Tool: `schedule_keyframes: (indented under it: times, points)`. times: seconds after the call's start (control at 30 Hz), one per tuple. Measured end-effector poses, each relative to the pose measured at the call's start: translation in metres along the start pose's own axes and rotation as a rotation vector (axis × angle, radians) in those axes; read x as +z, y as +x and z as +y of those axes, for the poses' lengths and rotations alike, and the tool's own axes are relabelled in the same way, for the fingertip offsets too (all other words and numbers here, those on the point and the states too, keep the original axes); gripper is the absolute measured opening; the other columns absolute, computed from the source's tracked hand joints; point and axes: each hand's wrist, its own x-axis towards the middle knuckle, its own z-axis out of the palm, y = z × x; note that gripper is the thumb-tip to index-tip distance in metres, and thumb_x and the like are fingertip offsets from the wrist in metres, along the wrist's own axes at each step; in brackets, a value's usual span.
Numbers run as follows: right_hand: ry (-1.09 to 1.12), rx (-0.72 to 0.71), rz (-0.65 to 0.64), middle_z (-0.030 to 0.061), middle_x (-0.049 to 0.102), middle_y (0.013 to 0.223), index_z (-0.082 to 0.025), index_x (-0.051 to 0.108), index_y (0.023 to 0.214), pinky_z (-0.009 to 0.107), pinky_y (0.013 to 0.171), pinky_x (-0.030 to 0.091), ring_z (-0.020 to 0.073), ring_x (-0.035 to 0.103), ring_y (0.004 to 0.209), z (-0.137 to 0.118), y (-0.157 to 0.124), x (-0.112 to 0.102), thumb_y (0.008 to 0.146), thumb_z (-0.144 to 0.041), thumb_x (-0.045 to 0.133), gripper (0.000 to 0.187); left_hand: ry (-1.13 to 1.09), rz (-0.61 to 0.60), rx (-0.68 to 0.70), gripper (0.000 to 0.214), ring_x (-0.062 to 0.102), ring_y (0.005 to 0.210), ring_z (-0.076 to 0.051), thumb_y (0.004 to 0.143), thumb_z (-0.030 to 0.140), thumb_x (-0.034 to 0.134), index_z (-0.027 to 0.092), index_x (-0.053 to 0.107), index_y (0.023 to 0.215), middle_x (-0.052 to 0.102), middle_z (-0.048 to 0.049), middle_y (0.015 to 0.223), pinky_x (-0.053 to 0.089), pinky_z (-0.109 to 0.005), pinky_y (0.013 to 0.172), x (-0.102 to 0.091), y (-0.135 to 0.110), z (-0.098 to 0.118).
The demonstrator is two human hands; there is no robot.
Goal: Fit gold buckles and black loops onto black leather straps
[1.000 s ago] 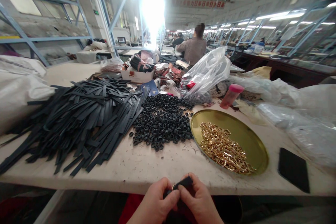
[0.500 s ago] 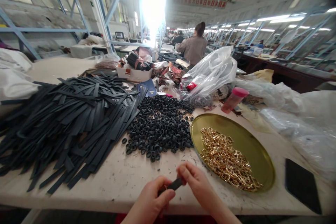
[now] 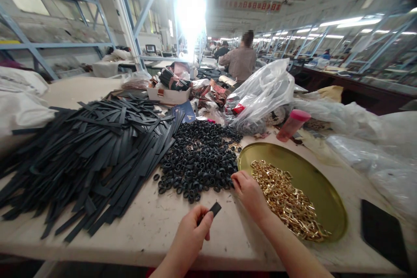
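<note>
Near the front edge of a pale table [image 3: 120,245], a left hand [image 3: 193,229] pinches a short black strip [image 3: 215,209] between thumb and fingers. The right hand [image 3: 249,193], fingertips bunched, perhaps around something hidden, is between a heap of black rings [image 3: 202,160] and a gold tray [image 3: 314,173] towards the table's right edge, holding gold metal loops [image 3: 289,204].

You are using one left hand [image 3: 193,230] and one right hand [image 3: 250,194], holding one black strip [image 3: 215,209]. One heap of strips [image 3: 114,147] is lying left, one heap of rings [image 3: 202,163] right of it. One gold tray [image 3: 316,173], one heap of gold bits [image 3: 286,197], one jar [image 3: 291,127] and one flat black thing [image 3: 382,234] are sitting right. All three heaps are holding too many to count.
</note>
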Motion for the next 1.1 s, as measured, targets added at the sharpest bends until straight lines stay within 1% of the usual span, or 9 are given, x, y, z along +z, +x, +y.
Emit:
schedule_keyframes:
  times: [0.2,0.3,0.4,0.53,0.67,0.77,0.9,1.03,1.1]
  points:
    - [-0.067,0.066,0.053,0.0104,0.059,0.092,-0.014,0.055,0.096,0.032,0.079,0.043,0.0213,0.055,0.087,-0.003,-0.022,-0.005,0.084,-0.014,0.04,0.018,0.02,0.039,0.037,0.022,0.033,0.035,-0.008,0.079,0.039,0.042,0.02,0.047,0.069,0.044,0.0092,0.043,0.027,-0.021,0.044,0.005,-0.002,0.001]
    - [-0.103,0.056,0.009,0.0062,0.06,0.086,-0.018,0.058,0.09,0.03,0.075,0.042,0.0196,0.056,0.082,-0.009,-0.028,-0.007,0.084,-0.016,0.044,0.015,0.012,0.052,0.041,0.023,0.033,0.035,-0.008,0.079,0.04,0.041,0.02,0.046,0.069,0.043,0.0094,0.042,0.027,-0.021,0.044,0.006,-0.007,-0.005]
    - [-0.147,0.057,-0.048,0.0043,0.06,0.082,-0.02,0.059,0.083,0.028,0.07,0.041,0.019,0.056,0.078,-0.017,-0.028,-0.002,0.081,-0.017,0.05,0.01,0.003,0.062,0.041,0.024,0.033,0.035,-0.008,0.079,0.042,0.041,0.02,0.046,0.069,0.043,0.0094,0.042,0.027,-0.021,0.044,0.005,-0.011,-0.007]
    - [-0.19,0.116,-0.055,0.0064,0.06,0.081,-0.018,0.057,0.081,0.028,0.067,0.039,0.0195,0.057,0.076,-0.02,-0.026,0.004,0.08,-0.015,0.051,0.008,-0.004,0.086,0.037,0.025,0.035,0.036,-0.009,0.078,0.043,0.042,0.02,0.046,0.068,0.044,0.0091,0.042,0.027,-0.021,0.044,0.003,-0.017,-0.008]
    - [-0.191,0.118,-0.072,0.0053,0.061,0.079,-0.019,0.057,0.078,0.028,0.067,0.038,0.0193,0.057,0.076,-0.02,-0.029,0.002,0.08,-0.017,0.051,0.006,-0.002,0.091,0.033,0.023,0.035,0.036,-0.009,0.078,0.041,0.042,0.02,0.047,0.068,0.044,0.009,0.041,0.027,-0.021,0.044,0.002,-0.022,-0.009]
    - [-0.183,0.121,-0.085,0.0045,0.062,0.079,-0.019,0.057,0.079,0.027,0.066,0.038,0.0188,0.058,0.075,-0.02,-0.032,-0.002,0.081,-0.021,0.05,0.007,0.006,0.078,0.038,0.022,0.035,0.037,-0.009,0.078,0.039,0.042,0.02,0.047,0.068,0.044,0.0088,0.041,0.028,-0.021,0.045,0.003,-0.022,-0.009]
    - [-0.181,0.166,-0.083,0.0077,0.064,0.082,-0.017,0.057,0.088,0.028,0.064,0.038,0.0201,0.059,0.074,-0.023,-0.032,-0.001,0.084,-0.023,0.047,0.012,0.016,0.075,0.048,0.021,0.035,0.037,-0.009,0.079,0.037,0.041,0.02,0.047,0.069,0.043,0.0089,0.042,0.029,-0.021,0.046,0.001,-0.019,-0.007]
    - [-0.142,0.186,-0.106,0.0078,0.064,0.082,-0.018,0.059,0.08,0.028,0.066,0.039,0.0209,0.059,0.077,-0.026,-0.029,0.006,0.082,-0.02,0.048,0.011,0.029,0.065,0.054,0.021,0.036,0.038,-0.009,0.079,0.037,0.041,0.02,0.047,0.068,0.043,0.0087,0.042,0.03,-0.021,0.047,-0.002,-0.017,-0.006]
    - [-0.103,0.214,-0.111,0.0084,0.064,0.082,-0.017,0.058,0.082,0.029,0.067,0.039,0.0217,0.059,0.077,-0.027,-0.027,0.009,0.081,-0.018,0.048,0.01,0.033,0.065,0.051,0.021,0.037,0.039,-0.01,0.079,0.037,0.04,0.02,0.046,0.068,0.043,0.0085,0.042,0.031,-0.022,0.048,-0.002,-0.016,-0.006]
